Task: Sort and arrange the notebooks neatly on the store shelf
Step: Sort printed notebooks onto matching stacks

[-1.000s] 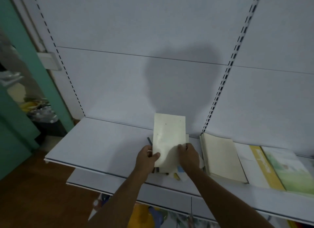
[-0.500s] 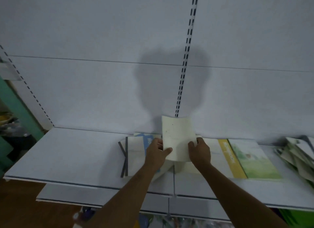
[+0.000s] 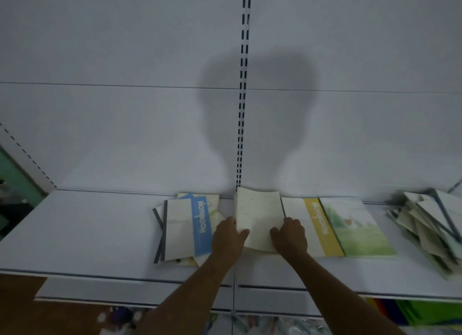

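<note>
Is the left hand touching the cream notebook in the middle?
Touching: the head view shows the left hand with its thumb lying over the near left edge of the cream notebook.

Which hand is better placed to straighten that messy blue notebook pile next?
Left. The left hand sits right beside the blue notebook pile, while the right hand is on the cream notebook's far side.

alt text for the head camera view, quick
Both hands, left hand and right hand, hold a cream notebook on a white shelf, between a blue-striped notebook pile and a green-covered notebook; a loose heap lies far right.
</note>
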`<act>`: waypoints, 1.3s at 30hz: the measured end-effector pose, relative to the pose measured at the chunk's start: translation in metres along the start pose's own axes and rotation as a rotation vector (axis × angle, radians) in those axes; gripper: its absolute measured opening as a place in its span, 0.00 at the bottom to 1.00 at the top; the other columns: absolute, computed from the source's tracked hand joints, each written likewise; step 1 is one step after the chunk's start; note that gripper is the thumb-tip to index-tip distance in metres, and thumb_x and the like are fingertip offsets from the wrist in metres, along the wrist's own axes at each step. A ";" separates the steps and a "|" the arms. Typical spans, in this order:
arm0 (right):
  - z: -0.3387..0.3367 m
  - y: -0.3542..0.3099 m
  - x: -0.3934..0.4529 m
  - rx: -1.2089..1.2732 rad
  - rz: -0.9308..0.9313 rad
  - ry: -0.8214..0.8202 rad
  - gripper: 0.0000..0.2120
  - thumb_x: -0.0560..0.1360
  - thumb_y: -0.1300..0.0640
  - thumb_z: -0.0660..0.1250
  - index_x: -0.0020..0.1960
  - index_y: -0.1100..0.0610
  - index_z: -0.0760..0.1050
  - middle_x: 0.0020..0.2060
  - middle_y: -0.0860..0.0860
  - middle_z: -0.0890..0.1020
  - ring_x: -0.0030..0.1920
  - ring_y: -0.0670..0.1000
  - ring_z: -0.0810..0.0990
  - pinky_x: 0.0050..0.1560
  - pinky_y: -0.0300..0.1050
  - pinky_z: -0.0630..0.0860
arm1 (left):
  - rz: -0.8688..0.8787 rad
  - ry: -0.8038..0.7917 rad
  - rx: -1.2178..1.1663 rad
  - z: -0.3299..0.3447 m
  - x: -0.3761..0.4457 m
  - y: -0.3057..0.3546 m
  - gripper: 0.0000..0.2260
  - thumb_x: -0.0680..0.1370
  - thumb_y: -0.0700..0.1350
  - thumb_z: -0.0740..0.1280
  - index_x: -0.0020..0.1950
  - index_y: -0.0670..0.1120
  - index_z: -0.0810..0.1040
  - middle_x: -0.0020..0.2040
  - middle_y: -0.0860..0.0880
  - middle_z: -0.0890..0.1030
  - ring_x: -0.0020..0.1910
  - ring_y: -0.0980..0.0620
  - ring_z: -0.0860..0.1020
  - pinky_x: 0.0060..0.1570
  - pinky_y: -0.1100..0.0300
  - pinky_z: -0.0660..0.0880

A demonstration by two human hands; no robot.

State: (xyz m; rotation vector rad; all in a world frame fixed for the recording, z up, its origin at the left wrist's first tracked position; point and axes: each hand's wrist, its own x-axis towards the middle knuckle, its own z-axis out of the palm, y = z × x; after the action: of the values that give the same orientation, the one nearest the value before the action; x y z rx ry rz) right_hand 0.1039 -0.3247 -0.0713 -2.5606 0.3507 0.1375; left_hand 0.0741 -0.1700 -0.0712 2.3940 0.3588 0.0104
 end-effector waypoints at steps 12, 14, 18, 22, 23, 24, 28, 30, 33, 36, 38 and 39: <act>0.015 -0.053 -0.016 0.106 -0.299 0.233 0.15 0.74 0.57 0.65 0.59 0.57 0.74 0.53 0.53 0.77 0.55 0.53 0.73 0.52 0.45 0.71 | -0.142 0.254 0.063 -0.046 -0.002 -0.042 0.13 0.78 0.52 0.63 0.57 0.44 0.72 0.54 0.45 0.77 0.54 0.47 0.76 0.50 0.54 0.77; 0.023 -0.071 -0.025 0.144 -0.360 0.168 0.12 0.75 0.57 0.64 0.58 0.55 0.74 0.52 0.51 0.78 0.54 0.49 0.73 0.50 0.40 0.69 | -0.224 0.279 0.203 -0.060 -0.001 -0.058 0.17 0.77 0.54 0.62 0.59 0.44 0.70 0.56 0.45 0.76 0.55 0.47 0.75 0.52 0.52 0.76; 0.045 -0.101 -0.044 0.131 -0.456 0.052 0.09 0.77 0.56 0.62 0.55 0.54 0.77 0.49 0.49 0.79 0.50 0.46 0.77 0.47 0.37 0.72 | -0.427 0.256 0.345 -0.078 -0.007 -0.085 0.26 0.76 0.60 0.63 0.65 0.43 0.66 0.60 0.45 0.72 0.61 0.47 0.71 0.56 0.51 0.70; 0.074 -0.126 -0.063 0.058 -0.475 -0.074 0.14 0.78 0.53 0.60 0.60 0.57 0.74 0.54 0.53 0.77 0.55 0.53 0.78 0.54 0.44 0.74 | -0.441 0.172 0.322 -0.086 -0.016 -0.112 0.25 0.75 0.60 0.64 0.63 0.44 0.67 0.61 0.45 0.71 0.62 0.46 0.71 0.57 0.51 0.71; 0.080 -0.131 -0.066 0.020 -0.413 -0.110 0.17 0.78 0.51 0.60 0.62 0.58 0.72 0.56 0.55 0.75 0.57 0.54 0.76 0.56 0.46 0.73 | -0.436 0.146 0.303 -0.088 -0.017 -0.119 0.25 0.75 0.60 0.64 0.63 0.43 0.67 0.62 0.44 0.71 0.62 0.46 0.71 0.57 0.51 0.71; 0.087 -0.134 -0.068 -0.016 -0.343 -0.144 0.18 0.77 0.49 0.60 0.62 0.60 0.71 0.57 0.56 0.73 0.58 0.56 0.75 0.57 0.47 0.72 | -0.431 0.120 0.270 -0.091 -0.018 -0.125 0.25 0.75 0.59 0.65 0.63 0.43 0.68 0.62 0.44 0.72 0.62 0.46 0.71 0.57 0.51 0.71; 0.108 -0.146 -0.081 -0.079 -0.188 -0.196 0.20 0.75 0.48 0.62 0.60 0.62 0.69 0.58 0.58 0.69 0.60 0.58 0.72 0.59 0.49 0.71 | -0.426 0.018 0.084 -0.106 -0.024 -0.149 0.27 0.71 0.59 0.70 0.59 0.41 0.71 0.57 0.43 0.76 0.55 0.45 0.77 0.50 0.55 0.76; 0.114 -0.152 -0.087 -0.025 -0.172 -0.195 0.20 0.74 0.49 0.64 0.60 0.62 0.69 0.58 0.58 0.71 0.60 0.59 0.73 0.58 0.48 0.72 | -0.422 -0.017 0.052 -0.113 -0.028 -0.159 0.27 0.70 0.60 0.72 0.57 0.41 0.72 0.55 0.44 0.77 0.53 0.46 0.78 0.44 0.59 0.74; 0.118 -0.161 -0.090 0.086 -0.145 -0.197 0.18 0.74 0.52 0.66 0.58 0.62 0.69 0.56 0.58 0.74 0.57 0.59 0.76 0.53 0.47 0.73 | -0.418 -0.015 0.034 -0.118 -0.031 -0.172 0.26 0.69 0.61 0.72 0.53 0.42 0.73 0.51 0.45 0.78 0.47 0.49 0.77 0.39 0.61 0.71; 0.117 -0.171 -0.089 0.212 -0.159 -0.165 0.09 0.76 0.55 0.64 0.53 0.59 0.70 0.53 0.58 0.78 0.51 0.57 0.79 0.47 0.46 0.75 | -0.397 0.071 -0.060 -0.125 -0.029 -0.177 0.18 0.75 0.57 0.67 0.50 0.42 0.74 0.49 0.44 0.79 0.42 0.51 0.74 0.39 0.61 0.70; 0.111 -0.178 -0.090 0.284 -0.188 -0.129 0.06 0.77 0.56 0.62 0.51 0.57 0.68 0.51 0.57 0.79 0.47 0.55 0.79 0.43 0.45 0.74 | -0.364 0.152 -0.160 -0.130 -0.026 -0.174 0.13 0.78 0.53 0.64 0.48 0.43 0.74 0.47 0.44 0.80 0.42 0.50 0.75 0.40 0.60 0.72; 0.106 -0.180 -0.090 0.305 -0.212 -0.113 0.06 0.78 0.56 0.61 0.52 0.56 0.67 0.50 0.56 0.79 0.45 0.54 0.78 0.40 0.43 0.73 | -0.346 0.187 -0.198 -0.133 -0.024 -0.170 0.12 0.79 0.52 0.63 0.46 0.43 0.74 0.46 0.44 0.80 0.41 0.49 0.76 0.40 0.59 0.72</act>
State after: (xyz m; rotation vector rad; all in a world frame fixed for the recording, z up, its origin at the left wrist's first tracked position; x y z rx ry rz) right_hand 0.0641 -0.1014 -0.0547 -2.2589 0.0505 0.1381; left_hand -0.0065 0.0318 -0.0802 2.1138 0.8171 0.1079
